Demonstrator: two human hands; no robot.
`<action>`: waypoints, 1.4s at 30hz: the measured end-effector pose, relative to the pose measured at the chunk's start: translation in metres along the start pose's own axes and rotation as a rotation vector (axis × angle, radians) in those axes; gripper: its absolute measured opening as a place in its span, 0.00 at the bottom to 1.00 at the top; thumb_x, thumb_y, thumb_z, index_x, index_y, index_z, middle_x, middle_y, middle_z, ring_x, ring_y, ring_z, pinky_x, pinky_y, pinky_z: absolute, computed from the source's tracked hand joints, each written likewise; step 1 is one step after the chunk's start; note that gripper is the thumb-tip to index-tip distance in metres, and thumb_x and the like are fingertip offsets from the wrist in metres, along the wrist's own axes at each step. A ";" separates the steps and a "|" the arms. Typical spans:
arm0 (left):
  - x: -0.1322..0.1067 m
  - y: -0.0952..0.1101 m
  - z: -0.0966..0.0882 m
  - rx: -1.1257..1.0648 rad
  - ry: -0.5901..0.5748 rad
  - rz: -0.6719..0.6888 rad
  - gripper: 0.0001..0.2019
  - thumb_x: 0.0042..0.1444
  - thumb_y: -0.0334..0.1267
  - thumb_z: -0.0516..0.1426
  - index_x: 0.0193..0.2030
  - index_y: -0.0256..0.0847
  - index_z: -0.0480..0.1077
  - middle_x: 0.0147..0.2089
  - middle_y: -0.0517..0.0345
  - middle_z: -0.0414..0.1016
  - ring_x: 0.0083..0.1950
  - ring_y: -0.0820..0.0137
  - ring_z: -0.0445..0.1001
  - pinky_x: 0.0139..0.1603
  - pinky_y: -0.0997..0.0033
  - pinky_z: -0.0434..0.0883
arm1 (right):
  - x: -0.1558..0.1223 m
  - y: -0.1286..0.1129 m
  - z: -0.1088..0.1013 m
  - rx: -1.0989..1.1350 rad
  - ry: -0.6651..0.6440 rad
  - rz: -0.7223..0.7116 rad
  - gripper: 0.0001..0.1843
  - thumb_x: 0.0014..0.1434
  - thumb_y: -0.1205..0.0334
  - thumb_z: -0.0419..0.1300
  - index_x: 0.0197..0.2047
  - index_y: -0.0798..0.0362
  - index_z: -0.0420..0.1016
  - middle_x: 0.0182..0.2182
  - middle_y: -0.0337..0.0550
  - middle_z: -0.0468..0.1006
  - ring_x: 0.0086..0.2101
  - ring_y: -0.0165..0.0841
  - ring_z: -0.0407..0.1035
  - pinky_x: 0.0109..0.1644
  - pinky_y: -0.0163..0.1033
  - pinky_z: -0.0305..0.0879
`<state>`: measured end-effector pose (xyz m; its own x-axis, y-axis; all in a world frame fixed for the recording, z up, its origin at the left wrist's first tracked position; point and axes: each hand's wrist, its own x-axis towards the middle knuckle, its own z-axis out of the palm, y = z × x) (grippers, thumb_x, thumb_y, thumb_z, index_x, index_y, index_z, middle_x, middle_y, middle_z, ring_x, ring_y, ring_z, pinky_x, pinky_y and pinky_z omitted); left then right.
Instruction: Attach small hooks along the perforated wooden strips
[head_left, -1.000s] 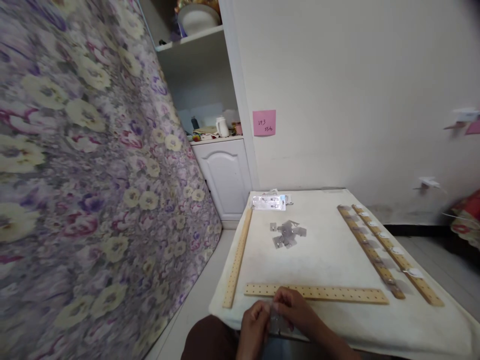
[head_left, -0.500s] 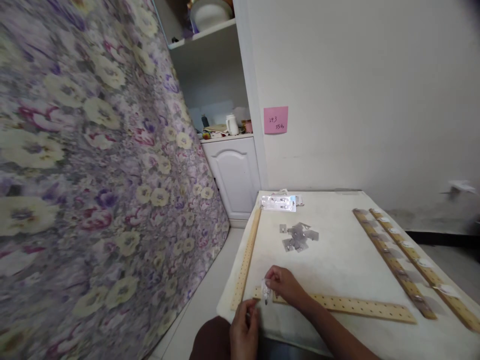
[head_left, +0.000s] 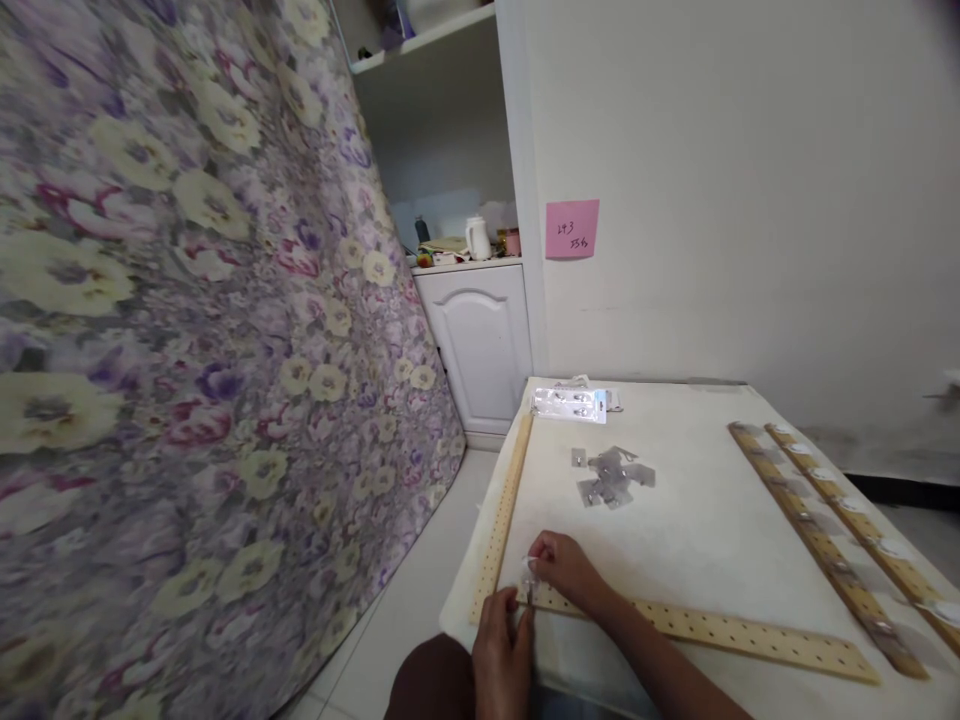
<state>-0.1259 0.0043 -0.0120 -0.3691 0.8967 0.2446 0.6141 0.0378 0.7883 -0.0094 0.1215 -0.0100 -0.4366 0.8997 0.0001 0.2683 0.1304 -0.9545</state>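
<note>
My right hand pinches the top of a small clear adhesive hook with a metal tip. It holds the hook over the left end of a pale perforated wooden strip lying along the near side of the table. My left hand is closed, its fingers curled close beside the hook and the strip's end. What its fingertips grip is hidden. Beyond my hands lies a loose pile of small clear-grey square hook pieces, with one separate square to its left.
Another perforated strip runs along the table's left side. Two darker strips bearing hooks, an inner one and an outer one, lie at the right. A clear blister package rests at the back. A floral curtain hangs to the left.
The view has shifted slightly left. My left hand has moved up and in toward the hook, its fingers now right beside the metal tip. My right hand still holds the hook.
</note>
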 end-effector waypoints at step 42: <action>0.006 -0.005 -0.005 0.008 -0.039 0.087 0.14 0.59 0.42 0.50 0.42 0.43 0.74 0.39 0.51 0.76 0.42 0.65 0.75 0.44 0.67 0.72 | -0.005 0.003 0.001 0.033 -0.024 0.006 0.05 0.46 0.65 0.61 0.29 0.55 0.72 0.23 0.36 0.73 0.26 0.28 0.66 0.30 0.31 0.60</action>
<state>-0.1341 0.0074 -0.0116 -0.2867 0.9130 0.2901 0.6483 -0.0380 0.7604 -0.0076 0.1171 -0.0129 -0.4555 0.8901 -0.0119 0.2425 0.1112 -0.9638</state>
